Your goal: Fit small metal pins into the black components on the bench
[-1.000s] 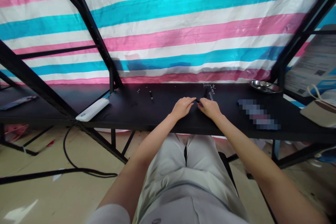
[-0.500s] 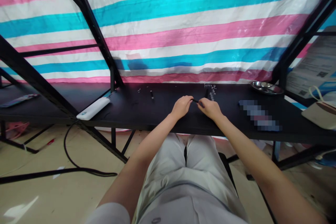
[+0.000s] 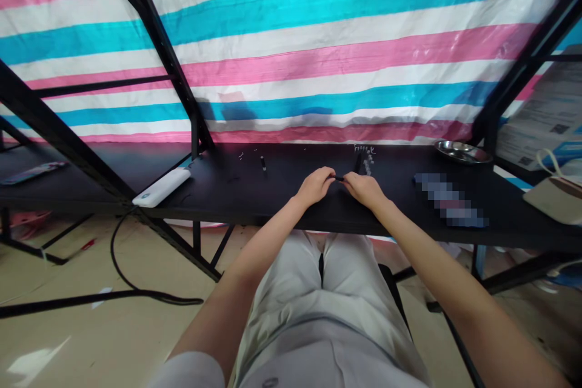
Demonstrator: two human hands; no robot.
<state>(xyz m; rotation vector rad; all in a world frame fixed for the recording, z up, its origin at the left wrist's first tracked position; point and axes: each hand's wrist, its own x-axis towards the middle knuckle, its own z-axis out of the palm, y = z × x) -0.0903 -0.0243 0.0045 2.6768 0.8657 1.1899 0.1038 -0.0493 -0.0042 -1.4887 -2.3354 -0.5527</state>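
Black stick (image 3: 339,178), slim and short-looking, bridges the gap between the left hand (image 3: 317,187) and right hand (image 3: 364,188), both pinching it over a smooth black table (image 3: 254,197); behind hangs a wrinkled striped sheet (image 3: 318,18).

The sheet (image 3: 318,60) is bright, the desk (image 3: 240,200) dim. Glare marks the sheet at two o'clock, the floor (image 3: 136,351) at eight; faint shadows at ten. Edges stretch; pixelation at three. The black piece (image 3: 339,178) looks indistinct.
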